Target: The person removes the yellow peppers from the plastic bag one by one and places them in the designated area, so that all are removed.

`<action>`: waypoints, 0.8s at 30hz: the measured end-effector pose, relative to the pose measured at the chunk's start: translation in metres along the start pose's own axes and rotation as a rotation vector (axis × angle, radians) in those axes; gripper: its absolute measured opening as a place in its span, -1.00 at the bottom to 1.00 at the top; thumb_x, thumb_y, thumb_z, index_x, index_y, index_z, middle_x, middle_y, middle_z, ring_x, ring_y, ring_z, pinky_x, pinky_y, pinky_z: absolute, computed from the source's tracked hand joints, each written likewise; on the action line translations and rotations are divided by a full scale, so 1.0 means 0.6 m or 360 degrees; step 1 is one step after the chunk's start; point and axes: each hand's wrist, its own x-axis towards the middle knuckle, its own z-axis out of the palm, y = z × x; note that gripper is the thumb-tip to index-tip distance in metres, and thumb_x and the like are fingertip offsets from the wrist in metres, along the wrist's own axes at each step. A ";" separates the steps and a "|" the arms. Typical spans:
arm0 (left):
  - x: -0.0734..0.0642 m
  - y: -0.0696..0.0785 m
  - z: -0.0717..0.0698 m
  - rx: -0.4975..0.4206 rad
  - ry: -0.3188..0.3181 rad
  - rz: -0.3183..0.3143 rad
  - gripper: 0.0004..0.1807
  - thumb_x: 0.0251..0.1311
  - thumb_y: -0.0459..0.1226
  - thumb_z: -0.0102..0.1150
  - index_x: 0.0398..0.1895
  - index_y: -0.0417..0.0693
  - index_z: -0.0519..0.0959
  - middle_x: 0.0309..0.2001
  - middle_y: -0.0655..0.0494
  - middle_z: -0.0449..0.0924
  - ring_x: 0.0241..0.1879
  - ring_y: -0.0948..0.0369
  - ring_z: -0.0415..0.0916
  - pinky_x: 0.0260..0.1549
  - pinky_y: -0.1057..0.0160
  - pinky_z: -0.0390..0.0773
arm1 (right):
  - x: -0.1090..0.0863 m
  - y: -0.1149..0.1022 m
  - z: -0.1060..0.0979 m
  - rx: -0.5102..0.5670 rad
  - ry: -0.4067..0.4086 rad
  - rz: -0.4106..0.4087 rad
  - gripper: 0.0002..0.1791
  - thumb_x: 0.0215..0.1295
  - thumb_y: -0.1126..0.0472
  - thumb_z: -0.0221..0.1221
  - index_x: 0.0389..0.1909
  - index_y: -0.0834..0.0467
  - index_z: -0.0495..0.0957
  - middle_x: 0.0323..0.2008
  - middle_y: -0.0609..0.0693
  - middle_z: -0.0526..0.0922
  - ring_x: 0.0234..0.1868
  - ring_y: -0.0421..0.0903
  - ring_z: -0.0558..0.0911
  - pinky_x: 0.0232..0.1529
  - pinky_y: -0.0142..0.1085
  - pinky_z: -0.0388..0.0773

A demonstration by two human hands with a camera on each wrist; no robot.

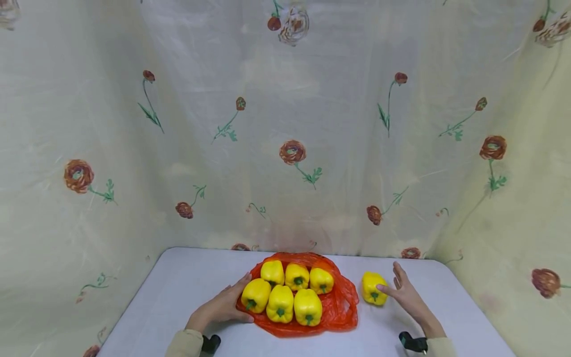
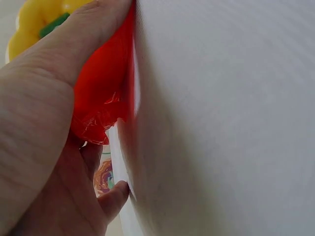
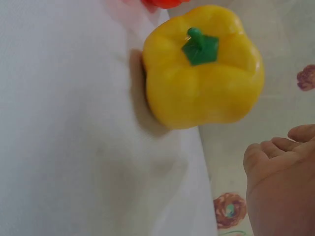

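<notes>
Several yellow bell peppers [image 1: 280, 304] with green stems lie in two rows on a red plastic bag [image 1: 330, 317]. My left hand [image 1: 224, 303] rests against the bag's left side, thumb toward the front and fingers reaching along the back. In the left wrist view, the thumb crosses in front of a pepper [image 2: 29, 29] and the crumpled red plastic. To the right of the bag, one lone yellow pepper [image 3: 202, 73] lies on the table. Beside it my right hand [image 1: 408, 296] is held with fingers extended and nothing in the grasp; its thumb overlaps the pepper in the head view.
A white-covered table [image 1: 178, 277] with rounded back corners bears everything. Behind it and at both sides hangs a pale curtain [image 1: 267, 198] printed with reddish-brown flowers. Black straps with small cameras [image 1: 412, 342] sit on both wrists, below beige sleeves.
</notes>
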 end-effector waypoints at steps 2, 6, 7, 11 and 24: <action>0.000 -0.001 0.001 0.0001 -0.0003 -0.0011 0.23 -0.10 0.21 0.38 0.55 -0.01 -0.09 0.56 0.03 -0.13 0.50 -0.04 -0.03 0.42 -0.26 -0.09 | -0.004 -0.008 0.000 0.0010 -0.0002 -0.0016 0.23 0.28 0.00 0.23 0.46 0.20 -0.62 0.48 0.36 -0.50 0.48 0.39 -0.24 0.45 0.17 -0.12; 0.001 -0.002 0.004 0.0004 0.0000 -0.0044 0.24 -0.12 0.21 0.38 0.55 0.02 -0.09 0.56 0.05 -0.12 0.50 -0.02 -0.03 0.43 -0.25 -0.09 | -0.009 -0.023 0.001 0.0008 -0.0011 -0.0044 0.23 0.28 0.02 0.23 0.46 0.17 -0.64 0.48 0.34 -0.53 0.48 0.39 -0.25 0.45 0.17 -0.12; 0.002 -0.001 0.005 0.0003 0.0004 -0.0048 0.24 -0.13 0.21 0.39 0.55 0.02 -0.08 0.56 0.05 -0.11 0.50 -0.02 -0.02 0.42 -0.26 -0.08 | -0.011 -0.027 0.001 0.0005 -0.0009 -0.0049 0.23 0.28 0.01 0.23 0.46 0.16 -0.64 0.48 0.33 -0.53 0.48 0.39 -0.25 0.45 0.17 -0.11; 0.002 -0.001 0.005 0.0002 0.0007 -0.0052 0.25 -0.13 0.22 0.39 0.55 0.01 -0.08 0.56 0.05 -0.11 0.50 -0.03 -0.02 0.42 -0.26 -0.08 | -0.020 -0.040 0.004 -0.0009 0.0022 -0.0116 0.23 0.26 0.01 0.24 0.48 0.11 -0.62 0.50 0.31 -0.49 0.48 0.39 -0.23 0.44 0.19 -0.08; 0.005 -0.003 0.007 -0.0014 0.0002 -0.0075 0.24 -0.14 0.21 0.40 0.55 0.03 -0.08 0.56 0.06 -0.13 0.50 -0.02 -0.03 0.43 -0.26 -0.11 | -0.054 -0.100 0.019 -0.0025 0.0086 -0.0425 0.24 0.17 0.06 0.34 0.52 0.12 -0.46 0.52 0.30 -0.31 0.48 0.39 -0.10 0.38 0.21 0.01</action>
